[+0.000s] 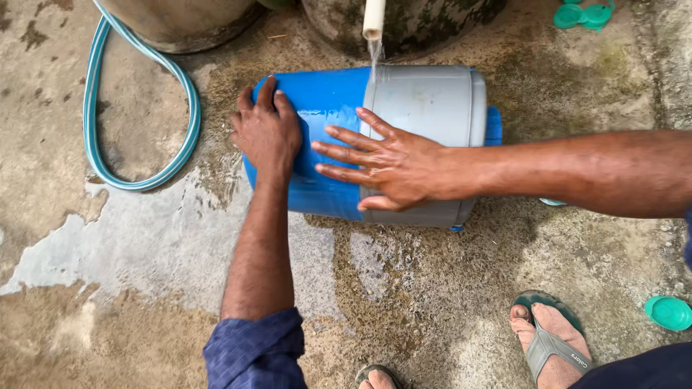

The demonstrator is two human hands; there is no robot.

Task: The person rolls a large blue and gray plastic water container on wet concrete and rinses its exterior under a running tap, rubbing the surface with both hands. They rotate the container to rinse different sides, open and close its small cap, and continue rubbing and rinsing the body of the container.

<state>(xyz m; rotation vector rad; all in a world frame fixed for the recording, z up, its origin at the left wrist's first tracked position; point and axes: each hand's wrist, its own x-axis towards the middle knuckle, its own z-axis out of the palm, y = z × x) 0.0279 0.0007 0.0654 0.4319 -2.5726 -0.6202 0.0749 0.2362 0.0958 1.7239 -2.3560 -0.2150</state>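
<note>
Rolled blue sleeve and sandalled foot sit nearest, on wet concrete below the drum. That blue drum lies on its side, a grey band wrapping its right half. Left hand rests on the drum's left end, fingers curled loosely over the top edge. Right hand lies flat across it, fingers spread open. Water falls from a pipe above the drum; a hose loops to its left, green lids lie upper right.

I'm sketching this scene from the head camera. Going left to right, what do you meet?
Hose → left hand → right hand, both on the blue and grey container lying on its side → sandalled foot → green lid.
</note>
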